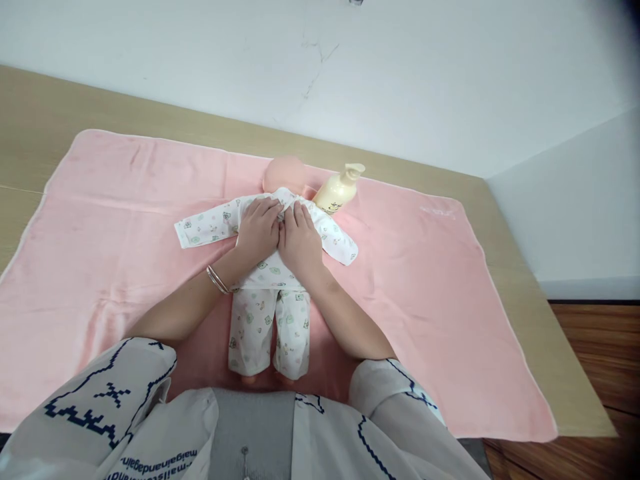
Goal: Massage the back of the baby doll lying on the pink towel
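Note:
A baby doll in a white printed long-sleeved top (275, 270) and matching trousers (253, 330) lies stretched out on a pink blanket (420, 300). Its bald head (284, 175) points away from me, and its feet just show below the trouser legs. My left hand (257, 230) rests flat on the upper part of the top, fingers extended toward the collar. Beside it, my right hand (301, 240) lies flat on the same top, the two hands touching at the thumbs. Neither hand shows anything held. The doll's face is not visible.
A cream pump bottle (337, 192) stands or leans beside the doll's head, close to its right-hand sleeve in view. The blanket covers much of a wooden table (540, 347), which meets a white wall (425, 80) at the back. Brown wooden flooring (607, 353) shows at right.

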The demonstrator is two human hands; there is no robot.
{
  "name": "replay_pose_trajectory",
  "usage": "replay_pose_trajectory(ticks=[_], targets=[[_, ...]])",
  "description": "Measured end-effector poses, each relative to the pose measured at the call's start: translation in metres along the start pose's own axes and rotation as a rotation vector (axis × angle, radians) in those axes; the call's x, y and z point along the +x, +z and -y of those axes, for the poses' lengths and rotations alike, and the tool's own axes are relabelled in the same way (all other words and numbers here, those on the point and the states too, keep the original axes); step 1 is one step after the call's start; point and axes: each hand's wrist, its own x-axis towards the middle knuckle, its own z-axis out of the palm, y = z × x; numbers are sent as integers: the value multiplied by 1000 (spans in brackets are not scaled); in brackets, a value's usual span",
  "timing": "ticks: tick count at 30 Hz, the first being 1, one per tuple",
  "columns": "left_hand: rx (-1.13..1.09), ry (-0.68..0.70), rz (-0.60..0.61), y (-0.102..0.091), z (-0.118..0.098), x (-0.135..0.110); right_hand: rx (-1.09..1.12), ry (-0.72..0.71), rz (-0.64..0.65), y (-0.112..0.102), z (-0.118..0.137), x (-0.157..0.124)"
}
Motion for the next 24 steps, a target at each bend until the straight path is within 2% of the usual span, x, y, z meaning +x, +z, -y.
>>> replay_pose_trajectory(ticks=[5, 14, 21, 24], targets=[[-64, -69, -35, 3, 2, -5, 6, 53, -45, 2, -2, -2], [-9, -225, 36, 1, -1, -4, 71, 145, -19, -1, -6, 4], [-31, -239, 14, 5, 2, -3, 218, 21, 138, -5, -35, 25], [-85, -234, -27, 7, 5, -5, 274, -31, 137, -14, -44, 27]])
